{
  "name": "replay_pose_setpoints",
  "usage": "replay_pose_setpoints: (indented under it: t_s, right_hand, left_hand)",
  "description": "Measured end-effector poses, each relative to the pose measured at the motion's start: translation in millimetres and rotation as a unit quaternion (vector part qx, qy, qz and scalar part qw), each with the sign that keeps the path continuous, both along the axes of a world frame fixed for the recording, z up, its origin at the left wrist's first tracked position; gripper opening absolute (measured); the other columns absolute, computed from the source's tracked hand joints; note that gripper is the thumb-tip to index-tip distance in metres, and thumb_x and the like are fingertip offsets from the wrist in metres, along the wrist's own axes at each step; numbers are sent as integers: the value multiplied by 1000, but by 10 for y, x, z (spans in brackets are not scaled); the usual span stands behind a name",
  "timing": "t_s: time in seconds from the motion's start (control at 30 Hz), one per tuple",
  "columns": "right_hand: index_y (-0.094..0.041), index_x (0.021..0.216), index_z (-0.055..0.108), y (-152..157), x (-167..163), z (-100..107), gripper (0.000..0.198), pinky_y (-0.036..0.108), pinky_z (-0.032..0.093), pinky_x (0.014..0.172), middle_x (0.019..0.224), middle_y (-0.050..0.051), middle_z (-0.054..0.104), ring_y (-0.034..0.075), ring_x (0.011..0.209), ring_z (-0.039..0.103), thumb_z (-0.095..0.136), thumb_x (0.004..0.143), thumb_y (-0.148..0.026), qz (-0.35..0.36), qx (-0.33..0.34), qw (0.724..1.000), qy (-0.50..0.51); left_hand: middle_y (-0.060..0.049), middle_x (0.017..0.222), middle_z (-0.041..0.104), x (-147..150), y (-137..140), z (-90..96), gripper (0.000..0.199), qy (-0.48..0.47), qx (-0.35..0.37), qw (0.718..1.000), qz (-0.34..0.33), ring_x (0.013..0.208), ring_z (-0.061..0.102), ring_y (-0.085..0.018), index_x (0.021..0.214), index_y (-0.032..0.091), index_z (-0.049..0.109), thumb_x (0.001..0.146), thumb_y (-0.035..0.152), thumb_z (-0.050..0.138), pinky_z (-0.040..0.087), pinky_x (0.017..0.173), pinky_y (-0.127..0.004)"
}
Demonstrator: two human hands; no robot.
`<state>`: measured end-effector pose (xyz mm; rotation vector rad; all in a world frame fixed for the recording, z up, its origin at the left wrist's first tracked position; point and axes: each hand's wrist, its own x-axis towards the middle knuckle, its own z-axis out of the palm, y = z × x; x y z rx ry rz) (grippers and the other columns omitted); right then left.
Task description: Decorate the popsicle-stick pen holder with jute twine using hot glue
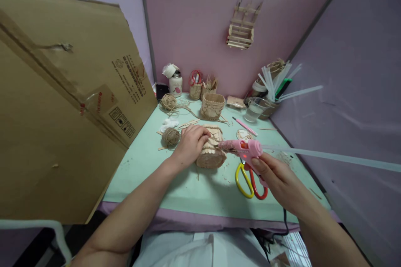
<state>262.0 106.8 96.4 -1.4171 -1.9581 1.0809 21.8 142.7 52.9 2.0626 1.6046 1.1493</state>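
Observation:
My right hand [277, 175] is wrapped round the handle of a pink hot glue gun [247, 149], which has a long clear glue stick [328, 157] trailing from its back. The gun's nozzle meets or nearly meets the side of a small wooden-stick basket [211, 159] lying tipped on the table, its round base toward me. Over the basket's left side lies my left hand [192, 144], fingers closed on it near a strand of twine. Scissors [244, 181] with yellow and red handles rest under the glue gun, partly hidden by it.
A ball of twine [171, 137] sits left of my left hand, with a looser twine coil [169, 103] behind. Another basket [213, 106], a plastic cup [255, 109] and a pink pen [244, 126] stand or lie farther back. A large cardboard sheet [78, 104] bounds the left.

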Motion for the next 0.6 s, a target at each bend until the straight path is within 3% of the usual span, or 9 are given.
replay_pose_setpoints:
  t_s: [0.37,0.6]
  right_hand:
    - [-20,84,65,5,104,81,45,24,43,54,70,1,60,14,60,50,45,91,-59,3,84,996,-10]
    - [-20,83,69,-47,412,-115,48,25,48,50,71,6,65,18,64,59,47,88,-62,-122,94,987,42]
  left_hand:
    - [-3,94,67,-11,-15,-24,13,9,11,1000,2,99,55,-22,85,20,60,90,17,49,39,92,-39]
    - [-3,94,68,-51,-51,-47,13,19,43,999,-9,100,56,-21,85,21,61,92,19,50,38,93,-39]
